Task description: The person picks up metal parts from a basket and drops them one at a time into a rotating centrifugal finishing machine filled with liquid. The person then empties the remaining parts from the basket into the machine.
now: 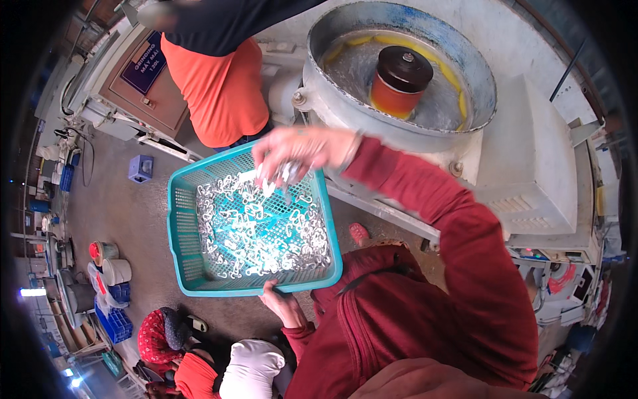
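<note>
A teal plastic basket [254, 290] with mesh sides is in front of me, tilted in the picture. Small shiny metal hook-shaped pieces [266, 256] lie scattered over its floor, thickest toward the near and right sides. My left hand [282, 306] grips the rim from the near side, fingers partly hidden beneath it. Over the far right corner of the basket is my right hand [302, 149], somewhat blurred, closed round a bunch of the same metal pieces [287, 174]; some hang below its fingers.
A large round vibrating tub [309, 73] with murky liquid and a dark-capped centre post [404, 70] stands at the far right. A person in an orange garment [212, 86] is beyond the basket. Several people crouch at the near left. Buckets [117, 271] and blue crates [114, 324] stand left.
</note>
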`<control>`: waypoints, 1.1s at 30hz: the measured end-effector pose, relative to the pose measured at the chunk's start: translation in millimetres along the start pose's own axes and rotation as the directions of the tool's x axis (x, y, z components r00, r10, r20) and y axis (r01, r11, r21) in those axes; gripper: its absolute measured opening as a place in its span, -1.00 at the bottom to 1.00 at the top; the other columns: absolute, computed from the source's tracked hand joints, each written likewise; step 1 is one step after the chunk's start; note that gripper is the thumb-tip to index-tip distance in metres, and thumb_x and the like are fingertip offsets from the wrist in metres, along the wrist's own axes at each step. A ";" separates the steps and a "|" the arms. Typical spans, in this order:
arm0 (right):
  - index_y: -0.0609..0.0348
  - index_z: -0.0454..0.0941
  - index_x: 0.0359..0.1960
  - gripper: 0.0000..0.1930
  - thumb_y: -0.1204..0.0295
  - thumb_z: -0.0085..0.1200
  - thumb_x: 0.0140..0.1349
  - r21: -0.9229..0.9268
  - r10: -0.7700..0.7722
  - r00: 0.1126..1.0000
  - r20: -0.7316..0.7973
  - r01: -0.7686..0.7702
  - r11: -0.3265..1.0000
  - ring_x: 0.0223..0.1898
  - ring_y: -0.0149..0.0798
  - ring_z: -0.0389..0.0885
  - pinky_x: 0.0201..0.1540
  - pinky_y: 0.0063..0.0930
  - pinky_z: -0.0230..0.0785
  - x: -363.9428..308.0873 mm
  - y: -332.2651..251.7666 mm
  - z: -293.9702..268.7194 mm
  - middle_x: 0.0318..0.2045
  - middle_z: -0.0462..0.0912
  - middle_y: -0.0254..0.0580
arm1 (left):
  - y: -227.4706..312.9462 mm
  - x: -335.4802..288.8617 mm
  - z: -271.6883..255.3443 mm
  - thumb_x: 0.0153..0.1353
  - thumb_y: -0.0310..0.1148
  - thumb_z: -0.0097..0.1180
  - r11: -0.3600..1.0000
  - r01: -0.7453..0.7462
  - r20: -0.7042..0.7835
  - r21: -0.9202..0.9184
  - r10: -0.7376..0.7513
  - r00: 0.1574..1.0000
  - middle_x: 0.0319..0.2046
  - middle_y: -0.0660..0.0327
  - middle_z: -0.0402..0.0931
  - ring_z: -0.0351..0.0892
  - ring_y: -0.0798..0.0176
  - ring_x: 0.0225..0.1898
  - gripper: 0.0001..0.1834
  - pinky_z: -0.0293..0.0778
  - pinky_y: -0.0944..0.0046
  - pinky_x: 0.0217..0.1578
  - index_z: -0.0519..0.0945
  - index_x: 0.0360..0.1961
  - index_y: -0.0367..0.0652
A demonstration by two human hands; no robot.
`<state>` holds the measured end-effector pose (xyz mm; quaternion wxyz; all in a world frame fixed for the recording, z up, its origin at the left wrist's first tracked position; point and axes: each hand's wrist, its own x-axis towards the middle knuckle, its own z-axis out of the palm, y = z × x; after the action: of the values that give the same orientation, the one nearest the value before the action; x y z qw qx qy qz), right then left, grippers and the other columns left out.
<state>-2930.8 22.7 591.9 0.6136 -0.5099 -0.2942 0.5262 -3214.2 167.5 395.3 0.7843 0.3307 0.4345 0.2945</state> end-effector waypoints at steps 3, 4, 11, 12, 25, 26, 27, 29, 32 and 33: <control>0.11 0.41 -0.46 -0.81 0.32 0.11 -0.02 -0.256 -0.109 0.976 -0.189 0.058 0.965 -0.46 -0.57 0.49 -0.54 -0.71 0.31 -58.7 -66.5 -22.5 -0.39 0.57 -0.29 | -5.1 7.4 -7.3 -0.27 -0.58 -0.11 1.000 0.007 0.046 -0.003 -0.006 0.999 -0.33 0.09 0.35 0.40 0.07 -0.29 -0.62 0.39 0.00 -0.25 0.36 -0.28 -0.38; 0.11 0.41 -0.46 -0.80 0.30 0.11 -0.01 -0.363 -0.228 0.955 -0.187 0.148 0.920 -0.45 -0.58 0.49 -0.52 -0.73 0.32 -82.1 -84.3 -31.7 -0.39 0.57 -0.28 | -4.7 8.3 -8.2 -0.27 -0.58 -0.11 1.000 0.013 0.022 0.021 -0.014 1.000 -0.32 0.08 0.35 0.40 0.06 -0.29 -0.62 0.39 -0.01 -0.25 0.36 -0.28 -0.39; 0.24 0.39 -0.30 -0.83 0.44 -0.01 0.10 -0.400 -0.205 0.856 -0.475 -0.003 0.916 -0.45 -0.41 0.51 -0.51 -0.50 0.46 -117.4 -91.5 -157.0 -0.32 0.51 -0.16 | 0.4 -1.8 6.9 -0.31 -0.61 -0.11 0.999 0.037 0.042 -0.035 -0.036 0.998 -0.38 0.16 0.30 0.36 0.16 -0.35 -0.62 0.40 0.09 -0.30 0.35 -0.30 -0.29; 0.26 0.37 -0.20 -0.78 0.45 -0.05 0.12 -0.313 -0.126 0.811 -0.572 -0.073 0.947 -0.39 -0.34 0.52 -0.44 -0.41 0.52 -109.7 -76.3 -178.5 -0.26 0.49 -0.10 | -0.4 -3.0 9.7 -0.31 -0.61 -0.10 0.999 0.051 -0.027 -0.010 -0.051 0.998 -0.39 0.16 0.30 0.36 0.16 -0.36 -0.63 0.40 0.09 -0.30 0.34 -0.31 -0.30; 0.35 0.42 -0.18 -0.77 0.51 -0.05 0.12 -0.606 -0.390 0.608 -0.692 -0.195 0.772 -0.39 -0.28 0.55 -0.47 -0.41 0.54 -59.4 -96.3 -354.4 -0.39 0.55 -0.13 | 1.4 -17.3 29.2 -0.24 -0.49 -0.06 0.997 0.069 -0.145 0.044 -0.062 0.988 -0.45 0.18 0.31 0.35 0.17 -0.39 -0.87 0.34 0.12 -0.32 0.34 -0.56 -0.24; 0.35 0.45 -0.29 -0.82 0.50 -0.04 0.08 -0.666 -0.451 0.605 -0.656 -0.183 0.723 -0.46 -0.29 0.53 -0.49 -0.40 0.50 -62.3 -95.4 -354.1 -0.46 0.54 -0.15 | 2.5 -17.9 30.3 -0.25 -0.50 -0.05 0.998 0.054 -0.077 0.023 -0.052 0.996 -0.51 0.22 0.27 0.33 0.21 -0.44 -0.90 0.34 0.15 -0.37 0.31 -0.61 -0.21; 0.35 0.48 -0.39 -0.85 0.50 -0.03 0.04 -0.721 -0.509 0.599 -0.618 -0.174 0.671 -0.52 -0.29 0.51 -0.52 -0.40 0.45 -67.3 -96.9 -354.4 -0.54 0.53 -0.17 | 4.9 -18.2 30.6 -0.21 -0.46 -0.07 0.995 0.087 -0.040 0.047 -0.085 0.996 -0.33 0.11 0.40 0.40 0.09 -0.28 -0.77 0.35 0.07 -0.21 0.38 -0.43 -0.29; 0.36 0.49 -0.42 -0.86 0.54 -0.07 0.01 -0.695 -0.481 0.576 -0.661 -0.228 0.682 -0.60 -0.30 0.47 -0.56 -0.39 0.39 -83.5 -100.7 -349.1 -0.60 0.48 -0.20 | 7.6 -18.0 30.3 -0.20 -0.46 -0.07 0.994 0.095 -0.087 0.045 -0.091 0.992 -0.33 0.10 0.40 0.40 0.09 -0.28 -0.77 0.35 0.07 -0.21 0.39 -0.42 -0.29; 0.35 0.43 -0.28 -0.77 0.59 -0.08 -0.04 -0.512 -0.380 0.560 -0.737 -0.094 0.854 -0.62 -0.29 0.48 -0.62 -0.42 0.36 -137.3 -107.0 -329.7 -0.57 0.47 -0.20 | 7.9 -16.8 28.1 -0.21 -0.48 -0.08 0.989 0.142 -0.146 0.034 -0.136 0.980 -0.33 0.09 0.40 0.40 0.08 -0.28 -0.78 0.35 0.07 -0.21 0.39 -0.43 -0.28; 0.34 0.39 -0.22 -0.73 0.60 -0.09 -0.03 -0.841 -0.606 0.597 -0.526 -0.257 0.476 -0.62 -0.29 0.48 -0.64 -0.47 0.33 -159.4 -112.8 -322.7 -0.54 0.48 -0.16 | 6.9 -15.6 27.5 -0.23 -0.49 -0.08 0.986 0.164 -0.091 0.038 -0.160 0.983 -0.34 0.09 0.40 0.40 0.07 -0.28 -0.75 0.35 0.07 -0.20 0.39 -0.41 -0.28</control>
<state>-2645.7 -221.7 626.4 0.3906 -0.8773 -0.2745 -0.0494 -3198.3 152.7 419.4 0.7783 0.2986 0.5003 0.2341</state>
